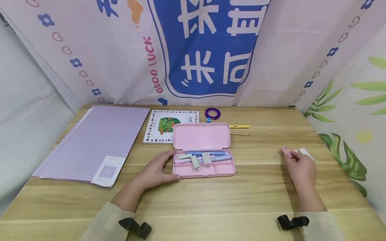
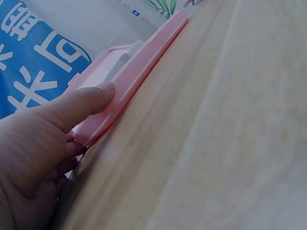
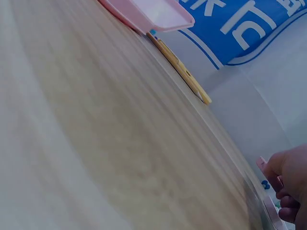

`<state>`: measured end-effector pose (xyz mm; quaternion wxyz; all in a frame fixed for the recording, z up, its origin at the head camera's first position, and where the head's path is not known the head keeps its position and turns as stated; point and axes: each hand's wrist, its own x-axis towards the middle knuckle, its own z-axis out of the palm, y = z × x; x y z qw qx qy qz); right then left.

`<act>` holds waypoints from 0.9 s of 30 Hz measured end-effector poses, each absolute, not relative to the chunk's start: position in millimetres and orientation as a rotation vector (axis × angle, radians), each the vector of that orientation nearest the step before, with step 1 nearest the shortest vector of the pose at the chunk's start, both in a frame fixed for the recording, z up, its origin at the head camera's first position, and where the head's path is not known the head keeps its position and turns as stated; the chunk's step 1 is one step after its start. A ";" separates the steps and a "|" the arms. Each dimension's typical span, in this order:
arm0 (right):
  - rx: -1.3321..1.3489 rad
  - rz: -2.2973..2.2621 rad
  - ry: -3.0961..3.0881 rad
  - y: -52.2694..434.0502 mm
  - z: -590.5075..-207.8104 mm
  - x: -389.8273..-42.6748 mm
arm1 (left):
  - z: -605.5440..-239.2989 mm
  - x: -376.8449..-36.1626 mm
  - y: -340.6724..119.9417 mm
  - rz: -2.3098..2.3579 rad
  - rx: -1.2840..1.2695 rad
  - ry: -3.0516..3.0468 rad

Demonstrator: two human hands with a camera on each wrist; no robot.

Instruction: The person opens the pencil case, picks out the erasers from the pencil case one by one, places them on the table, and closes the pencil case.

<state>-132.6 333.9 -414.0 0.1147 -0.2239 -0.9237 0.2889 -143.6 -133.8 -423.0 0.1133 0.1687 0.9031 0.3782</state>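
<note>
An open pink pencil case [image 1: 203, 174] lies mid-table, its lid tipped back. Inside are blue and pink pens [image 1: 221, 158] and several pale green-grey blocks [image 1: 206, 158] that look like erasers. My left hand [image 1: 155, 170] grips the case's left end. In the left wrist view, the thumb [image 2: 91, 98] presses its front wall, and the other fingers are partly hidden behind. Far to the right, my right hand [image 1: 302, 169] pinches a small pink block [image 1: 285, 152], much like an eraser. A white piece [image 1: 306, 154] shows just beyond that hand's knuckles.
A large lilac folder [image 1: 99, 140] with a white label lies at left. Behind the case are a white booklet [image 1: 153, 129] with a green picture, a purple tape ring [image 1: 212, 113], a yellow pen [image 1: 240, 126] and a thin pencil-like stick [image 1: 240, 134]. A printed curtain [image 1: 120, 67] hangs along the back edge.
</note>
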 end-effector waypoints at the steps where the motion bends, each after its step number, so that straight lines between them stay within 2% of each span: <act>1: -0.674 0.845 -2.714 336.2 -414.4 -132.1 | -423.1 -143.6 -133.6 1.110 0.496 2.649; 20: -0.675 0.781 -2.772 340.9 -416.5 -131.1 | -423.1 -143.8 -133.8 1.101 0.503 2.656; 27: -0.479 0.897 -2.710 311.1 -414.8 -132.3 | -422.1 -143.0 -133.8 1.101 0.489 2.654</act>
